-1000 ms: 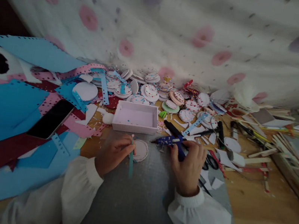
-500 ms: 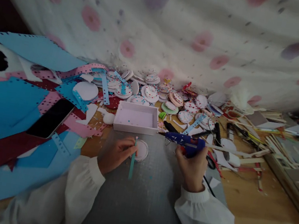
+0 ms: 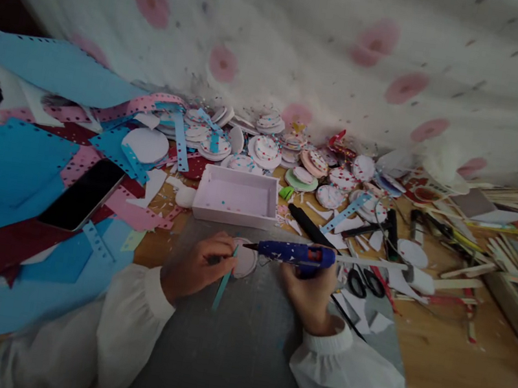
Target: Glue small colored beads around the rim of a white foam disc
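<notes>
Between the fingertips of my left hand (image 3: 201,265) is a narrow teal strip (image 3: 222,286), pinched near its upper end and slanting down toward me. My right hand (image 3: 309,294) grips a blue glue gun (image 3: 296,254) by its handle, with a white glue stick (image 3: 369,262) poking out of the back. The gun's dark nozzle points left, close to the strip's top; whether they touch I cannot tell. Below the nozzle, a round white disc (image 3: 245,265) lies on the grey mat (image 3: 232,360), partly covered by my left fingers and the gun.
Just behind the disc stands a shallow white box (image 3: 233,217). Decorated round pieces (image 3: 266,150) are heaped against the curtain. Blue foam sheets (image 3: 3,163) and a phone (image 3: 82,194) lie at left. Scissors (image 3: 366,282), paper scraps and wooden sticks (image 3: 466,269) are at right.
My right hand has brought the glue gun left, so its nozzle is now over the disc near the strip. The teal strip has tilted from upright to slanted. The view has shifted slightly.
</notes>
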`<state>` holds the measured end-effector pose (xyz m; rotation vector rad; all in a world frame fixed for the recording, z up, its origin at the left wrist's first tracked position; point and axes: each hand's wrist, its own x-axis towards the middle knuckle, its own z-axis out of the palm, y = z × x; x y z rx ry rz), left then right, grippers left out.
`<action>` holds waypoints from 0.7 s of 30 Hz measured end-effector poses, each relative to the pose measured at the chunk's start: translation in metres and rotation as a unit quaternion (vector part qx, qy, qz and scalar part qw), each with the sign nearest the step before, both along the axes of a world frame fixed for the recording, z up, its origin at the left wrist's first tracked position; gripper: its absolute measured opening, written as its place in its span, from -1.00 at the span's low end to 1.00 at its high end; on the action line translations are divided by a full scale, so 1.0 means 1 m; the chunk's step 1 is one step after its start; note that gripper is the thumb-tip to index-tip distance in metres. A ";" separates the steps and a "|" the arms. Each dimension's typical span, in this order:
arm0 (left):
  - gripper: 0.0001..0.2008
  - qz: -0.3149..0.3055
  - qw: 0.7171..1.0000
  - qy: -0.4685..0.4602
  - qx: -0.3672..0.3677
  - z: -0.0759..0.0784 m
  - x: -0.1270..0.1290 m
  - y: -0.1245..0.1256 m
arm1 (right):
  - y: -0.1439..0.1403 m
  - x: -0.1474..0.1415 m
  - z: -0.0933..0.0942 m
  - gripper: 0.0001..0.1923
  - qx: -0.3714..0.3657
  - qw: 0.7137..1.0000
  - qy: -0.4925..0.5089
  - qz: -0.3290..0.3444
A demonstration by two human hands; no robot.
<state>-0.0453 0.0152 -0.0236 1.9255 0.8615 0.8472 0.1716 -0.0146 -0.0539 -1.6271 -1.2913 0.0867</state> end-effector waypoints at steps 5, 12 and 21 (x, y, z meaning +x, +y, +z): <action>-0.69 -0.009 1.000 0.012 0.004 -0.001 0.000 -0.001 | 0.001 0.001 -0.003 -0.63 -0.015 1.000 -0.005 -0.005; -0.70 -0.005 1.000 0.000 -0.009 -0.004 0.000 -0.001 | 0.000 0.002 -0.007 -0.64 -0.034 0.999 -0.023 -0.002; -0.70 -0.009 1.000 0.001 -0.025 -0.003 0.000 -0.001 | 0.000 0.003 -0.008 -0.65 -0.045 0.998 -0.032 0.000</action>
